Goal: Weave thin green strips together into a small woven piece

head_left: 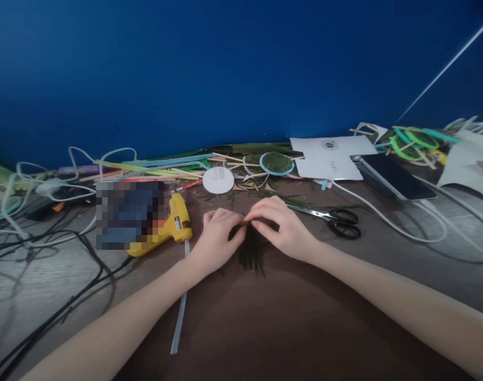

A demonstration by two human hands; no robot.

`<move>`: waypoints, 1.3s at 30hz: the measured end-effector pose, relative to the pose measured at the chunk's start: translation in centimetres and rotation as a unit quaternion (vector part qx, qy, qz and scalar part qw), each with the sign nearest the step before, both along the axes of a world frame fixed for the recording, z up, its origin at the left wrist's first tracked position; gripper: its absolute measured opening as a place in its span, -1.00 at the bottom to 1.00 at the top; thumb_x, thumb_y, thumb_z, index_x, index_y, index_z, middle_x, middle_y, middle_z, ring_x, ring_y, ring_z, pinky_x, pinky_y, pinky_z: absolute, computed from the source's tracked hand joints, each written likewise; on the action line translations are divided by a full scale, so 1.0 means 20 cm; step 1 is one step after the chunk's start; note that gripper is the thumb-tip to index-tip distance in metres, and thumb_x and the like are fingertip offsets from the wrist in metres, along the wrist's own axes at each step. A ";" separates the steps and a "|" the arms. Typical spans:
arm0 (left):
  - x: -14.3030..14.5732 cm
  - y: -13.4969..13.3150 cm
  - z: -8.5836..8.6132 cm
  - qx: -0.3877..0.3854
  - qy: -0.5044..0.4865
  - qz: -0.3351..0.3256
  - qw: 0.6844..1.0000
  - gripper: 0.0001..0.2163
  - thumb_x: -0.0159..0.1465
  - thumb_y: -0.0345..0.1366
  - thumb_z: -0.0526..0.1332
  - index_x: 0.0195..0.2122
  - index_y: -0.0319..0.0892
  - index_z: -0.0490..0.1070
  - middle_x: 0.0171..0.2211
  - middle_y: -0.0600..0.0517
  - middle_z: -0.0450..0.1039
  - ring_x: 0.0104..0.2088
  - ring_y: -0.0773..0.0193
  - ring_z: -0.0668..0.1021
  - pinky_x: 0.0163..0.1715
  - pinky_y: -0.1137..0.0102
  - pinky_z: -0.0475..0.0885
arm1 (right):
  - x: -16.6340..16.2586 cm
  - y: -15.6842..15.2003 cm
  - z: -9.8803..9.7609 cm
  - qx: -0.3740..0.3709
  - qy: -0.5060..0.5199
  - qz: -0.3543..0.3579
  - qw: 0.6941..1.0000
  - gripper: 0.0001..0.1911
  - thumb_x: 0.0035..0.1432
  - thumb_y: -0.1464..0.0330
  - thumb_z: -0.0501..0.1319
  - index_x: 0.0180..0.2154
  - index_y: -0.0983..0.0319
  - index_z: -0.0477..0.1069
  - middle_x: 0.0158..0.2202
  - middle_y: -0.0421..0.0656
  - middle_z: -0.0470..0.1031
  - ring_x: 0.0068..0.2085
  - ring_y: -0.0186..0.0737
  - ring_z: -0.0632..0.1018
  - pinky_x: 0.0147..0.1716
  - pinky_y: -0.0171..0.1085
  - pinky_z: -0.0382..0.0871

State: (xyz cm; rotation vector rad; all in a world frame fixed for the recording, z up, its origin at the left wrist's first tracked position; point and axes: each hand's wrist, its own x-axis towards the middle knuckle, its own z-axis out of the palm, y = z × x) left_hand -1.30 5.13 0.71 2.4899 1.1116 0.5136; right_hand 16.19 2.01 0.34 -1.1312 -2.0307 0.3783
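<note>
A small bundle of dark green, grass-like strands (252, 255) hangs between my hands, its loose ends fanning down toward the table. My left hand (220, 235) pinches the upper end of the bundle with thumb and fingers. From the other side, my right hand (279, 225) closes its thumb and forefinger at the same spot. A tiny orange-brown bit shows between the fingertips, too small to name. To the left of my left hand lies a yellow glue gun (179, 218), with a clear glue stick (179, 323) trailing from it. Black-handled scissors (339, 221) rest right of my right hand.
Behind my hands lie a white paper disc (218, 180), a green moss-covered round with a blue rim (277, 163) and a folded white card (329, 157). A phone (398, 177) with a white cable sits at right. Tangled cables (46, 233) spread at left. A blue wall (233, 69) stands behind.
</note>
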 end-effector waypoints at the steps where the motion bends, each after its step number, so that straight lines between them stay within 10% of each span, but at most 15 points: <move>1: 0.00 0.00 0.00 -0.003 -0.002 0.002 1.000 -0.89 0.23 -0.38 0.05 -0.38 -0.15 0.34 -0.34 0.11 0.46 -0.21 0.24 0.39 -0.14 0.26 0.12 | 0.00 0.00 0.00 -0.006 -0.004 -0.025 1.000 -0.86 0.14 0.50 0.09 -0.28 0.22 0.39 -0.27 -0.14 0.44 -0.20 -0.21 0.35 -0.16 -0.18 0.21; 39: 0.00 0.00 0.02 -0.016 -0.017 0.013 1.000 -0.85 0.18 -0.41 0.04 -0.49 -0.15 0.34 -0.30 0.12 0.50 -0.18 0.23 0.42 -0.10 0.22 0.14 | 0.00 0.02 -0.02 -0.073 -0.142 -0.067 0.985 -0.85 0.04 0.46 0.09 -0.28 0.16 0.25 -0.11 -0.15 0.36 -0.12 -0.13 0.28 -0.18 -0.14 0.14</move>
